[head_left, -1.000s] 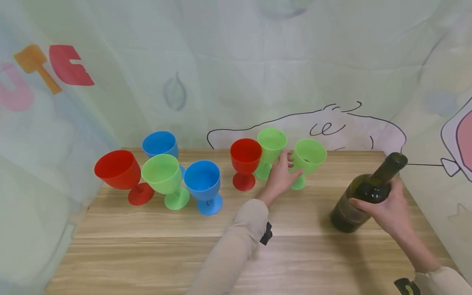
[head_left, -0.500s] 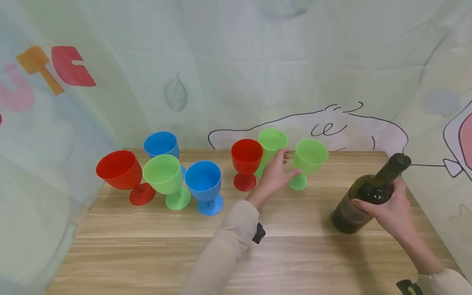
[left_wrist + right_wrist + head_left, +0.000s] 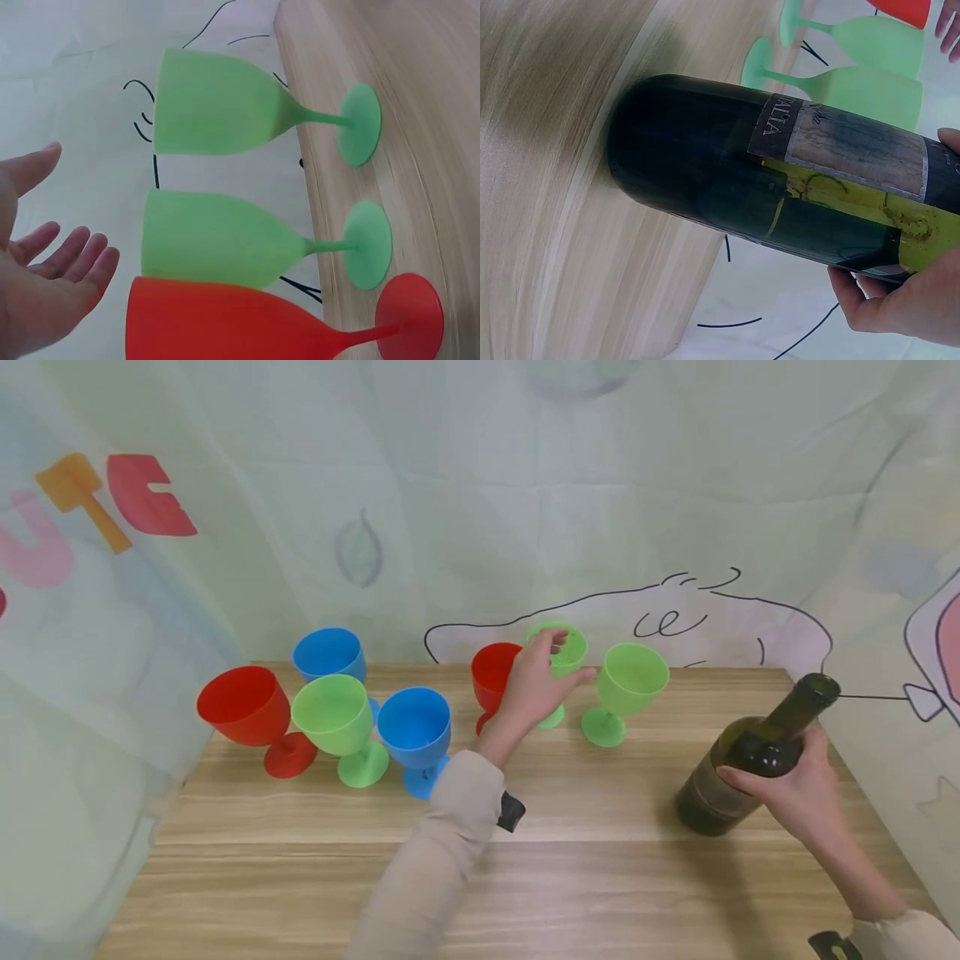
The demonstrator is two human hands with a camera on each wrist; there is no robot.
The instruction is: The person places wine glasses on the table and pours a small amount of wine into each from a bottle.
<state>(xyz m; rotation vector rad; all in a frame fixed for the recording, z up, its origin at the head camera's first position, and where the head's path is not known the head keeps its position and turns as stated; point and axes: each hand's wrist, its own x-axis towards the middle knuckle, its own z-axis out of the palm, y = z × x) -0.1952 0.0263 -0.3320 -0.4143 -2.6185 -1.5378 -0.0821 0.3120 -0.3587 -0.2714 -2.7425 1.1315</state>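
Note:
My left hand (image 3: 531, 687) hovers over the red goblet (image 3: 489, 673) and the rear green goblet (image 3: 574, 652), partly covering both. In the left wrist view that hand (image 3: 49, 292) has loosely bent fingers, holds nothing and stays apart from the goblets. To its right another green goblet (image 3: 632, 683) stands upright. My right hand (image 3: 802, 789) grips a dark green wine bottle (image 3: 716, 781) round its upper body. The bottle's label (image 3: 859, 150) shows in the right wrist view. I cannot tell whether its base touches the table.
On the left of the wooden table (image 3: 315, 868) stand a red goblet (image 3: 242, 708), a green goblet (image 3: 330, 717), a rear blue goblet (image 3: 327, 652) and a front blue goblet (image 3: 414, 723). A printed cloth (image 3: 465, 510) hangs behind the table and along its sides.
My left hand has come away from the right green goblet and moved left and up, now in front of the red and rear green goblets. The right hand and bottle stay nearly still.

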